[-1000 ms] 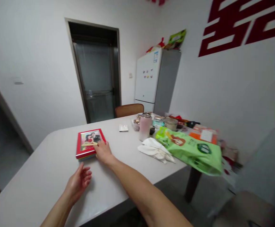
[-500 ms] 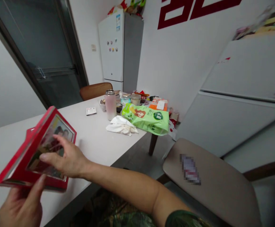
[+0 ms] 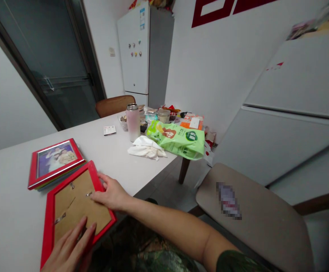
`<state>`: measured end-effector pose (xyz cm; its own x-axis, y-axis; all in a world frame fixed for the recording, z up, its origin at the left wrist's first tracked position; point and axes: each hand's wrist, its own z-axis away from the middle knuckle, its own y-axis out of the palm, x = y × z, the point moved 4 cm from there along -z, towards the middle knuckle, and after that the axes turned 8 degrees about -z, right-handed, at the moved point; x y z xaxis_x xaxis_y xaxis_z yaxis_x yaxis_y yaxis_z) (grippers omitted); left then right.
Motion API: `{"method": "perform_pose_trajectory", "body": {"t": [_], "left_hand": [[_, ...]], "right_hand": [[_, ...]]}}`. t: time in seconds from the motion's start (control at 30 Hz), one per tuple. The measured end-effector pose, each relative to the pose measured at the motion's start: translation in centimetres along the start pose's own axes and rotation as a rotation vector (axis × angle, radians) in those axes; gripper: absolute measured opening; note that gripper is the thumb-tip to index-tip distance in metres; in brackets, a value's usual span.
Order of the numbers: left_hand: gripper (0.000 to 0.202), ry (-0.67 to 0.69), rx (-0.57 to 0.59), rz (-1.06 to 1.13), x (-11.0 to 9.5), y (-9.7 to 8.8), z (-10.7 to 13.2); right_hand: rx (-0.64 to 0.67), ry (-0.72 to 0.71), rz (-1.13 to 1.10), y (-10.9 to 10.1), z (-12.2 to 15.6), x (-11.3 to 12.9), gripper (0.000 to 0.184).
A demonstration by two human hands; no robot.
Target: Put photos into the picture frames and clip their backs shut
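Soft, even room light is filling the scene, casting faint shadows under the right hand point(image 3: 110, 194); edges are bending and blurring, worst at 1 o'clock.

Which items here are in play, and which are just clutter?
In play:
- face-down red photo frame, with left hand and right hand on it
- face-up red photo frame beside it

Lying about:
- pink flask
- white cloth
- green bag
- card

Bare tabletop point(image 3: 107, 158) lies open between stacked frames point(image 3: 55, 162) and white cloth point(image 3: 145, 148). A flask point(image 3: 133, 121) and green bag point(image 3: 178, 139) crowd the far end.
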<state>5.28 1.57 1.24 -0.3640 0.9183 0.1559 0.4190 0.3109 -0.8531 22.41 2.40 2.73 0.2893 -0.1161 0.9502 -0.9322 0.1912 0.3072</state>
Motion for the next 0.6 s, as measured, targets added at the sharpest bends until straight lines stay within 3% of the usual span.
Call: {"method": "perform_pose_trajectory", "body": {"t": [0.13, 0.2, 0.3, 0.4, 0.6], "left_hand": [[0.049, -0.008, 0.055, -0.04, -0.3, 1.1, 0.0], [0.05, -0.005, 0.072, -0.009, 0.0, 1.8, 0.2], [0.049, 0.005, 0.088, 0.039, 0.5, 2.6, 0.3], [0.046, 0.001, 0.06, 0.079, 0.8, 2.0, 0.1], [0.05, -0.298, 0.067, 0.031, 2.6, -0.6, 2.0]], "right_hand": [[-0.027, -0.099, 0.755, -0.8, -0.5, 0.0, 0.041], [-0.035, -0.115, 0.957, -0.9, -0.5, -0.1, 0.037], [-0.057, -0.15, 1.069, -0.8, -0.5, -0.3, 0.037], [-0.038, -0.24, 1.124, -0.4, -0.6, 0.0, 0.037], [0.101, -0.326, 1.047, -0.2, -0.3, 0.1, 0.034]]}}
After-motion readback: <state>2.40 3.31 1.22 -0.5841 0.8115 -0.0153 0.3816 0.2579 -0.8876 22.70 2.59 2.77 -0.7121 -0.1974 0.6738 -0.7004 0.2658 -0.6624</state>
